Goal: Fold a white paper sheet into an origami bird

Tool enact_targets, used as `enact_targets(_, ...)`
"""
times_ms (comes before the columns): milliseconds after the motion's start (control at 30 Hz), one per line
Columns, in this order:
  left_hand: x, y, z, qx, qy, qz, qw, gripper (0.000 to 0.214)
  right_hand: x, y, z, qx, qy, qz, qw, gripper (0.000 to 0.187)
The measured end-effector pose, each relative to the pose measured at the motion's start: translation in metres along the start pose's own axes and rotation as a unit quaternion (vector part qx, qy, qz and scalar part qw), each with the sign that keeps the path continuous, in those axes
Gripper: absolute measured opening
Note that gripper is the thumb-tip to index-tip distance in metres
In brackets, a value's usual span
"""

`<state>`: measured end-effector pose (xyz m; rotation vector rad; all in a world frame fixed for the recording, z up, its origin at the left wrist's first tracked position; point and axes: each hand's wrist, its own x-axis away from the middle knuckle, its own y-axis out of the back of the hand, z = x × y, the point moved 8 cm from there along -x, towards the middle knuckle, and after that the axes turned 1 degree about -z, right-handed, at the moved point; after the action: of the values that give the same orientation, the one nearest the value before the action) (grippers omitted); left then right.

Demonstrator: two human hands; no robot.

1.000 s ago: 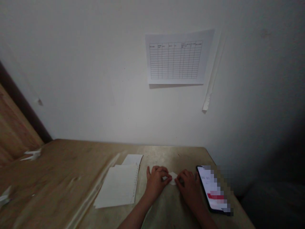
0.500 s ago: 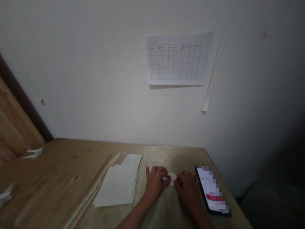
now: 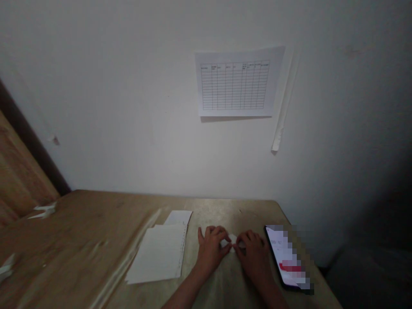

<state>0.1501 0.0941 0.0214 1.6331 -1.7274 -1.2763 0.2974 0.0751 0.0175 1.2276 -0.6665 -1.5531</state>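
Note:
A small folded white paper piece (image 3: 231, 240) lies on the wooden table (image 3: 96, 231), pinched between both hands. My left hand (image 3: 210, 249) has its fingers curled down on the paper's left side. My right hand (image 3: 254, 251) presses its fingertips on the paper's right side, so only a small strip of white shows between them. Both forearms come in from the bottom edge.
A stack of lined white sheets (image 3: 161, 253) lies left of my hands. A phone with a lit screen (image 3: 286, 259) sits at the right, near the table's edge. A printed grid sheet (image 3: 236, 83) hangs on the white wall. Paper scraps (image 3: 41, 210) lie far left.
My hands have closed in toward each other, so less of the white paper shows between them. The view has shifted slightly.

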Motion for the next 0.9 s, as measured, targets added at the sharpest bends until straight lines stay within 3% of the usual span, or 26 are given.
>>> enact_targets(900, 0.002, -0.002, 0.011, 0.016, -0.023, 0.095, 0.995, 0.031, 0.000, -0.010, -0.013, -0.064, -0.012, 0.101, 0.993, 0.032)
